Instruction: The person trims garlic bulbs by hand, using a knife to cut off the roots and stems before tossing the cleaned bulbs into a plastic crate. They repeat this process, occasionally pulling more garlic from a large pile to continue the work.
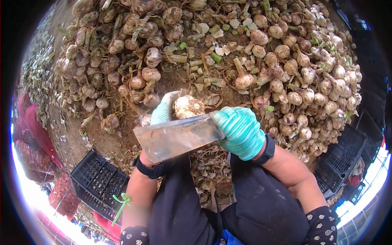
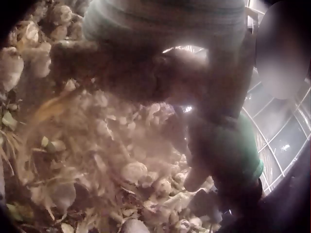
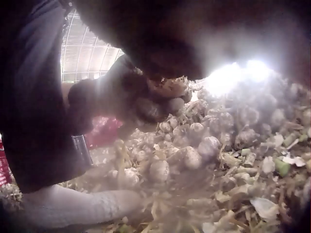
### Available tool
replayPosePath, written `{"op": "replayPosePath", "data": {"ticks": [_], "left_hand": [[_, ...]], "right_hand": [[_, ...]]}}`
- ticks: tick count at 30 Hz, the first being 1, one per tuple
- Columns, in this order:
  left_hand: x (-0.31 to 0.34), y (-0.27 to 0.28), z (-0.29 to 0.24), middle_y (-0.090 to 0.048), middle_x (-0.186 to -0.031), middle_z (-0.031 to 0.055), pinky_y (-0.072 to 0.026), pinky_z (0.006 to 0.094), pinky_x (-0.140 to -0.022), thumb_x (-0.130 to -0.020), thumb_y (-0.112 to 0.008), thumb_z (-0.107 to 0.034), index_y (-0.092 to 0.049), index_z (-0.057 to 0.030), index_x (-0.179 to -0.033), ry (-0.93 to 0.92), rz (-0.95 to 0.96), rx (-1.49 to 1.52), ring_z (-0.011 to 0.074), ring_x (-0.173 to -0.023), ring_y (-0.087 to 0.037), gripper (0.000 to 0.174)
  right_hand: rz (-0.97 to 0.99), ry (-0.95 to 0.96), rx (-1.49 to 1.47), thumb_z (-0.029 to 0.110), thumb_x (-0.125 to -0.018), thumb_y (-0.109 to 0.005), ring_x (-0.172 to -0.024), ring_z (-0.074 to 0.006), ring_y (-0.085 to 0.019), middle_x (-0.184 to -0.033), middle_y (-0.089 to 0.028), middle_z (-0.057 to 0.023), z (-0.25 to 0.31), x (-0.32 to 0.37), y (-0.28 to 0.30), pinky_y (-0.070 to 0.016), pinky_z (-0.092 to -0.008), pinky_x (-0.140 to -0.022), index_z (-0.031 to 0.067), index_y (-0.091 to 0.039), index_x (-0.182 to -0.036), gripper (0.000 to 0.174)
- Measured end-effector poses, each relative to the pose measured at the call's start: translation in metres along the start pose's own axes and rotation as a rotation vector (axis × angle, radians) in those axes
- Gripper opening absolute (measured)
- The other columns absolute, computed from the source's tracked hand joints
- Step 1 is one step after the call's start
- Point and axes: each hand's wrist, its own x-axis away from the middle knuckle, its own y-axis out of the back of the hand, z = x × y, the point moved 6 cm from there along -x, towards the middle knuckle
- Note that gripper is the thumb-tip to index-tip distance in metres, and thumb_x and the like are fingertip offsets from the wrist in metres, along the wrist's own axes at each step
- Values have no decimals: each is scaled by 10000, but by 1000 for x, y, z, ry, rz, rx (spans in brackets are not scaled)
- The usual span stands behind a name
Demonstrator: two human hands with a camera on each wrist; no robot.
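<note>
In the head view, a dirt-streaked garlic bulb (image 1: 188, 107) is gripped in my gloved left hand (image 1: 164, 107), with the palm partly hidden behind a blade. My right hand (image 1: 241, 130), in a turquoise knit glove, grips a wide cleaver (image 1: 177, 136) by its handle. The flat of the blade slants across in front of the left wrist, its upper edge right at the bulb's underside. Seen from the left wrist, the left glove (image 2: 165, 22) fills the top in shadow, and the right glove (image 2: 233, 150) shows below it.
Heaps of garlic with stems lie at the left (image 1: 110, 63) and right (image 1: 302, 81). Cut stems and skins litter the ground between. Black crates stand at the lower left (image 1: 96, 179) and right (image 1: 341, 157). Red mesh sacks (image 1: 65, 196) lie at the far left.
</note>
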Motion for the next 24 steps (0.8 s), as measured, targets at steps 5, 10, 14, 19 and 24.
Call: {"op": "replayPosePath", "data": {"ticks": [5, 10, 14, 19, 24], "left_hand": [[-3, -2, 2, -511, -1020, 92, -424, 286, -823, -664, -701, -203, -421, 15, -1123, -132, 54, -265, 136, -915, -499, 580], [4, -11, -14, -581, -916, 70, -472, 272, -748, -705, -641, -27, -497, 8, -1045, -364, 127, -843, 139, -805, -570, 372], [19, -35, -15, -577, -892, 94, -435, 286, -802, -527, -751, -233, -496, 12, -1043, -56, 131, -845, 140, -847, -556, 626], [1, -14, -5, -546, -1018, 96, -450, 297, -825, -481, -815, -110, -369, 25, -1171, -206, 122, -547, 158, -950, -535, 833], [-3, -12, 3, -473, -1141, 116, -420, 308, -863, -463, -845, -221, -415, 23, -1173, -236, 131, -689, 211, -1005, -500, 865]], "right_hand": [[11, 7, -183, 136, -561, -636, -624, -255, -531, -678, -502, -80, -6, 3, -4, -415, -355, -552, 59, -522, -810, 285], [-100, -6, -240, 122, -556, -647, -639, -265, -532, -687, -508, -87, -12, 2, -11, -419, -368, -570, 66, -524, -818, 296], [-182, -240, -159, 82, -631, -594, -498, -244, -498, -589, -488, -75, -57, 9, -45, -402, -328, -439, 89, -499, -725, 134], [-382, -887, -925, 140, -732, -662, -573, -61, -547, -663, -601, -40, -82, 25, -7, -444, -214, -499, 32, -586, -840, 170], [65, -899, -1355, 278, -742, -667, -487, -101, -540, -628, -593, -57, -43, 11, -34, -433, -239, -443, -4, -584, -811, 301]]}}
